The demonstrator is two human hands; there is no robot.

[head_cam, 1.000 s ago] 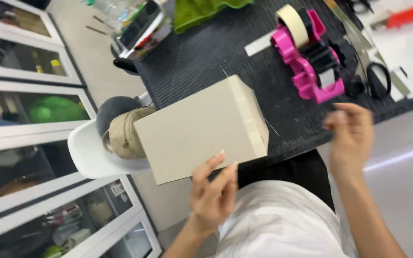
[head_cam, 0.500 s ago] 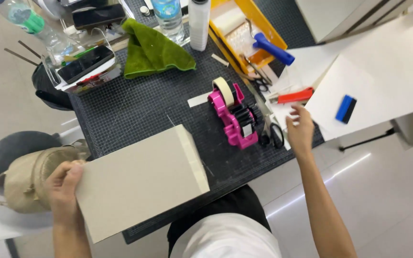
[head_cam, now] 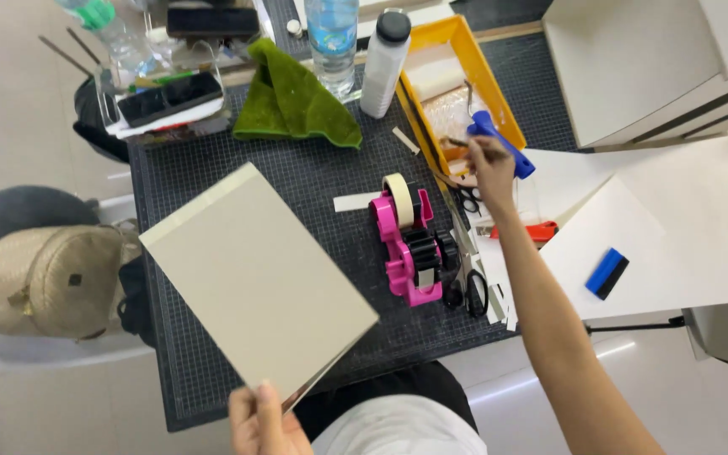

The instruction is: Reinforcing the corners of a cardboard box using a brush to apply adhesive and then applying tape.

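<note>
left hand [head_cam: 264, 420] cut off below, right hand [head_cam: 490, 164] fingertips blurred

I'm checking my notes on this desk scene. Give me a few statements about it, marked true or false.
1. The left hand holds the grey board by a corner. True.
2. The right hand rests on the pink tape dispenser. False: it reaches toward the yellow tray.
3. The green cloth lies inside the yellow tray. False: it lies on the black mat.
4. Scissors lie right of the dispenser. True.
</note>
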